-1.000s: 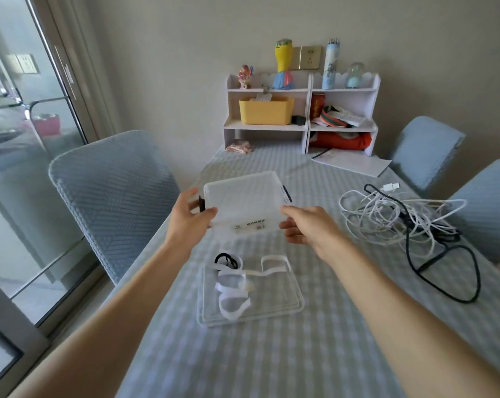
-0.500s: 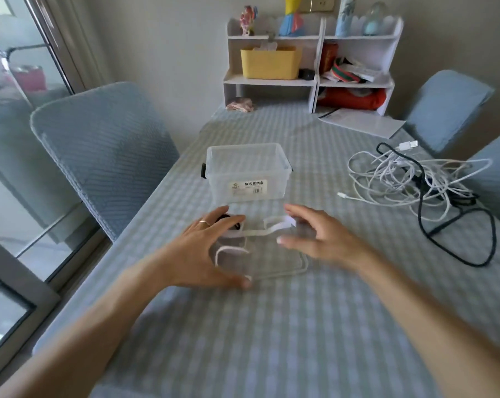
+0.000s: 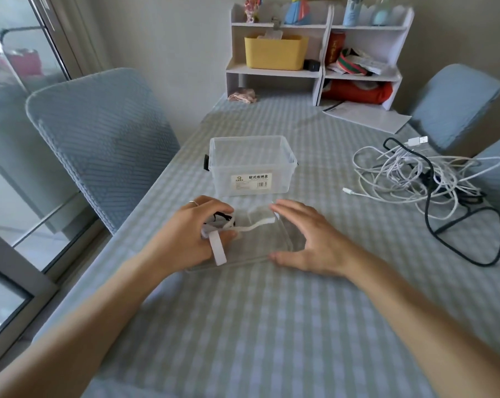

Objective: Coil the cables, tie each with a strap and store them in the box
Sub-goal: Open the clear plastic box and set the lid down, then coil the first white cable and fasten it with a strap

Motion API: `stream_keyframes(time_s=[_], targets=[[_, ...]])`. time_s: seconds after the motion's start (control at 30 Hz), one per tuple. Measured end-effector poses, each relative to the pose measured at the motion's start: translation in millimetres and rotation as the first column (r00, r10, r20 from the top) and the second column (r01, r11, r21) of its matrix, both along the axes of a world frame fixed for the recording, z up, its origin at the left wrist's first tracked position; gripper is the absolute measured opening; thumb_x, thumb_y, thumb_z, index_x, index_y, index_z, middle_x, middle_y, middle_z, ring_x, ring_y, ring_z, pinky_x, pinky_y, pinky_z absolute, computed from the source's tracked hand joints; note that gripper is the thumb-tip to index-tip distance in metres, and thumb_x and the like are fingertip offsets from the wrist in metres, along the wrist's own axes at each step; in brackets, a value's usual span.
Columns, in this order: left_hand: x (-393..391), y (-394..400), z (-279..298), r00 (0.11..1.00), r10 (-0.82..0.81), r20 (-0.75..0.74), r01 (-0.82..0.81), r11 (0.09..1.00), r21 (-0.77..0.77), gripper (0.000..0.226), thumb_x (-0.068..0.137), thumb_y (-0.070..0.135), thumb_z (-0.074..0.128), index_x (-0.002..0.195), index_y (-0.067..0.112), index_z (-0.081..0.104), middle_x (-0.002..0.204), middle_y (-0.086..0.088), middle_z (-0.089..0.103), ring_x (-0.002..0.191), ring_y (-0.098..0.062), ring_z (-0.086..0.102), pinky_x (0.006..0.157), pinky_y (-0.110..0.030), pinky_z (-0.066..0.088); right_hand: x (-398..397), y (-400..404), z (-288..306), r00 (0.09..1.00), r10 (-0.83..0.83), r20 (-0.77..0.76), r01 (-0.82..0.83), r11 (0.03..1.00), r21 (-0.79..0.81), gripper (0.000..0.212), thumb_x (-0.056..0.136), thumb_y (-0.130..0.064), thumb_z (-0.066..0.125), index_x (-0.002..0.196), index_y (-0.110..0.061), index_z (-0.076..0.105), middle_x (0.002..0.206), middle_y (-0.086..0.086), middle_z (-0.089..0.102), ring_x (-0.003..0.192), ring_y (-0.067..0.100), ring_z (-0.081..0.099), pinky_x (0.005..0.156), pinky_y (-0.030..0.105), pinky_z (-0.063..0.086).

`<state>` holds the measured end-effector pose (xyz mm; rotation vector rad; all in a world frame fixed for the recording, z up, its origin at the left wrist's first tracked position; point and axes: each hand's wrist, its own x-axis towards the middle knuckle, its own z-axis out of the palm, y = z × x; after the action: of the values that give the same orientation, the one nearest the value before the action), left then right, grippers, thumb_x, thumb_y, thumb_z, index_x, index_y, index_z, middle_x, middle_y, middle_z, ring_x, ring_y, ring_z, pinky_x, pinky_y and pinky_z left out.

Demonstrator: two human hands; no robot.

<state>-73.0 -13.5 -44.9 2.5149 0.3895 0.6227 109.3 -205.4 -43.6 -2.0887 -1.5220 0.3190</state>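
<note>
A clear plastic box [image 3: 251, 168] stands open on the checked tablecloth, label facing me. Its clear lid [image 3: 271, 239] lies flat in front of it. My left hand [image 3: 191, 237] grips a bundle of white and black straps [image 3: 218, 239] at the lid's left end; one white strap hangs over my fingers, another trails right across the lid. My right hand [image 3: 309, 237] hovers over the lid's right edge, fingers spread, holding nothing. A tangle of white cables [image 3: 409, 176] and a black cable [image 3: 467, 234] lies to the right.
A white shelf unit [image 3: 317, 53] with a yellow bin stands at the table's far end, papers [image 3: 366, 116] in front of it. Blue-covered chairs stand at the left [image 3: 99, 133] and right [image 3: 455, 104]. A glass door is on the left.
The box was set down on the table behind the lid. Both hands came down to the lid, and my left hand gathered up the straps.
</note>
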Motion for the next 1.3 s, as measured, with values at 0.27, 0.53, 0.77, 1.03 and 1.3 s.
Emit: stream_keyframes(time_s=[0.27,0.53,0.77,1.03,1.3], targets=[[-30,15,32,0.958,-0.012,-0.287,-0.002,0.999,-0.050,0.063,0.072,0.046,0.079,0.130,0.044,0.053,0.134,0.020,0.050,0.125,0.001,0.046,0.100,-0.022,0.036,-1,-3,-2,0.998,-0.031,0.048,0.029,0.999,0.046,0.079,0.073,-0.064,0.062,0.139,-0.022,0.053,0.143,-0.010,0.050,0.135,0.006,0.040,0.114,0.027,0.031],[-35,3,17,0.952,0.062,-0.301,-0.087,0.994,-0.070,0.064,0.072,0.070,0.057,0.129,0.042,0.054,0.130,0.010,0.054,0.128,-0.008,0.044,0.104,-0.032,0.039,-12,18,3,0.999,0.050,-0.019,-0.050,0.999,0.001,0.103,0.075,-0.056,0.076,0.157,-0.022,0.023,0.163,-0.008,0.021,0.147,-0.001,0.014,0.120,0.022,0.014],[-12,-7,1,0.962,0.250,-0.114,-0.268,0.944,-0.193,0.064,0.088,0.066,0.056,0.140,0.029,0.050,0.140,0.005,0.048,0.134,-0.011,0.040,0.105,-0.023,0.032,-12,11,0,0.995,0.015,-0.096,-0.003,0.993,0.122,0.097,0.076,-0.033,0.084,0.155,-0.022,0.029,0.154,-0.011,0.038,0.138,-0.002,0.034,0.106,0.002,0.021],[-12,-4,2,0.985,0.056,-0.166,-0.068,0.996,-0.064,0.112,0.051,0.073,0.076,0.148,0.038,0.033,0.150,0.016,0.032,0.139,-0.007,0.032,0.111,-0.021,0.028,1,1,-3,0.972,-0.024,-0.236,0.068,0.981,0.179,0.092,0.072,-0.019,0.088,0.150,-0.022,0.040,0.135,-0.012,0.054,0.122,-0.010,0.049,0.107,0.015,0.038],[11,-45,29,0.980,-0.029,0.196,0.016,0.997,0.070,0.025,0.083,0.037,0.066,0.102,0.022,0.073,0.104,0.014,0.069,0.100,0.000,0.062,0.090,-0.020,0.046,21,-27,4,0.923,-0.189,-0.335,0.299,0.900,0.316,0.033,0.085,-0.007,0.074,0.113,-0.022,0.066,0.109,-0.008,0.071,0.093,-0.001,0.067,0.086,0.022,0.054]])
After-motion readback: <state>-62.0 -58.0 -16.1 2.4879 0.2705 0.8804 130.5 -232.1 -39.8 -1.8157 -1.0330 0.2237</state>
